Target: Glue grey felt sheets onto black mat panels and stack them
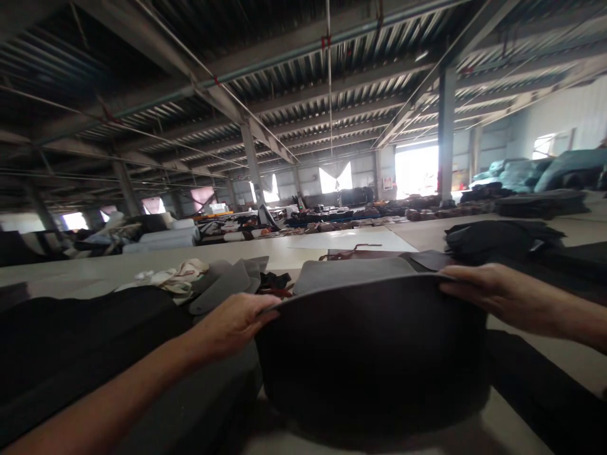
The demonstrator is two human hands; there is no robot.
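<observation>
A wide dark sheet of material with rounded corners [374, 360] hangs upright between my hands above the table. My left hand [241, 319] pinches its upper left corner, thumb against fingers. At the upper right corner my right hand [478, 291] grips the edge in the same way. The sheet's top edge bows slightly between them, and its lower part is deep in shadow. Just behind it lies a grey panel [351, 273], partly covered by the sheet. Several grey cut pieces [222, 287] rest beyond my left hand.
Black material [85, 347] covers the table's left side. A cream cloth bundle [184, 277] lies behind it. At the right are a dark stack [502, 240] and a black piece [545, 385]. White rolls [168, 237], a pillar [446, 133] and heaped goods stand farther off.
</observation>
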